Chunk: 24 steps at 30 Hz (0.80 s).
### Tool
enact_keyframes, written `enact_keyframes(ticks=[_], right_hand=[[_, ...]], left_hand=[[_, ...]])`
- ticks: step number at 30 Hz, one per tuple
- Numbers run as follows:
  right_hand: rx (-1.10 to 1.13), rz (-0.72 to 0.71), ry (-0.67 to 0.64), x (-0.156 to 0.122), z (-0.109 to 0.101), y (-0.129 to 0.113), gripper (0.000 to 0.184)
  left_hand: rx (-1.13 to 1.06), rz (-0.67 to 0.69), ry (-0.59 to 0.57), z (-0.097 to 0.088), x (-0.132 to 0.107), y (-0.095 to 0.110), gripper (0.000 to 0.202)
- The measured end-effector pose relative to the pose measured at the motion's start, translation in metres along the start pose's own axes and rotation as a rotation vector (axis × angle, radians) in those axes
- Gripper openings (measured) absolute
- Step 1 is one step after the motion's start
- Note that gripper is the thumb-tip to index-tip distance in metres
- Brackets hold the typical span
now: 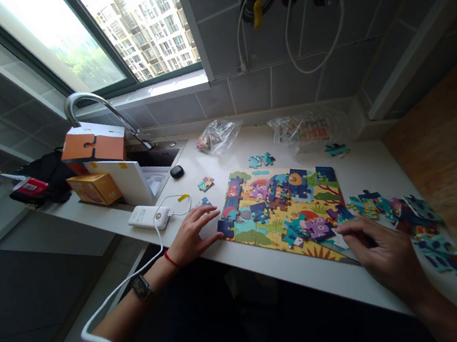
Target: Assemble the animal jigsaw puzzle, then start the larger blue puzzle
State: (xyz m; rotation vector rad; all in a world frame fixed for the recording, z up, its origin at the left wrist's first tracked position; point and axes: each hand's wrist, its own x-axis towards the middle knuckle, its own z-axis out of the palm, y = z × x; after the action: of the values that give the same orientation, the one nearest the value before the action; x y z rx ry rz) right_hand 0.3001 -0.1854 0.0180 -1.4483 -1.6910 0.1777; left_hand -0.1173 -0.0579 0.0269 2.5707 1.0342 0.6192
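A colourful jigsaw puzzle [269,224] with animals and plants lies on the white counter, and several loose pieces rest on top of it. My left hand [195,234] is open, fingers apart, at the board's left edge. Its thumb reaches a dark blue puzzle piece [225,227] at the corner. Over the board's lower right edge, my right hand [385,254] is closed in a pinch. Its fingertips are close to a purple puzzle piece [319,228] and a blue piece [343,214]; what they hold, if anything, is hidden.
More loose pieces [436,250] are heaped at the right. Behind the board lie a few pieces [261,160] and clear plastic bags [219,136]. A white power bank [149,217] with a cable, a black case [177,171], boxes [95,189] and the sink [159,156] are leftward.
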Motion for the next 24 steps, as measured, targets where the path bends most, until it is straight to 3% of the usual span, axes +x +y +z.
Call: enact_keyframes(ticks=[4,9,19,24], right_hand=[[-0.019,-0.016,-0.004,0.000,0.000,0.001,0.014],[-0.026,-0.013,-0.005,0.001,0.000,0.000,0.014],[-0.005,0.007,0.002,0.003,0.000,-0.003,0.014],[0.000,0.055,-0.007,0.003,-0.001,-0.003,0.014]], left_hand=[[0.047,-0.019,-0.070,0.003,-0.004,-0.004,0.048],[0.037,0.017,-0.078,0.006,-0.007,-0.010,0.044],[-0.051,0.020,-0.096,0.001,0.002,0.001,0.025],[-0.123,0.054,-0.088,0.003,0.005,0.000,0.039]])
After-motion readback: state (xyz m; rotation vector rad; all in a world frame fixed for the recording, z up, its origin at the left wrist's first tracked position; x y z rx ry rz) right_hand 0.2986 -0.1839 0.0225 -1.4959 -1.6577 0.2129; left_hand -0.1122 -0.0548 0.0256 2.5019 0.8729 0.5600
